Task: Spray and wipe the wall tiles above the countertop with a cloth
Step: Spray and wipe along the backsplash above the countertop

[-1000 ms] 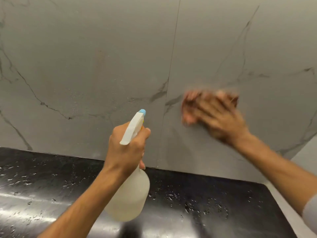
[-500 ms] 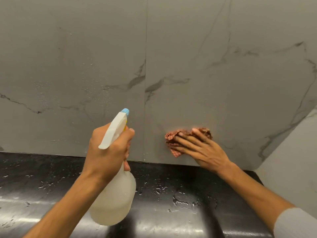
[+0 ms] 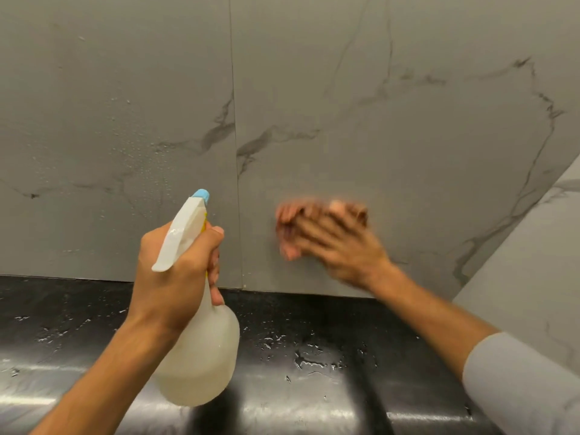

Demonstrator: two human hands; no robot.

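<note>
Grey marble-veined wall tiles [image 3: 408,146] rise above a black countertop [image 3: 314,324]. My left hand [image 3: 175,271] grips the neck of a translucent white spray bottle [image 3: 201,350] with a blue nozzle tip, held upright in front of the tile joint and pointing at the wall. My right hand [image 3: 342,243], blurred by motion, presses a reddish-pink cloth [image 3: 287,219] flat against the right tile, a little above the counter. Fine droplets speckle the left tile [image 3: 138,152].
Water drops and small puddles [image 3: 310,359] lie on the glossy countertop. A lighter marble side wall [image 3: 533,277] closes the corner at the right. A vertical grout line [image 3: 235,152] separates the two tiles.
My right hand with the cloth has moved up the right tile from just above the counter, and is now blurred. The left hand keeps the bottle in about the same place.
</note>
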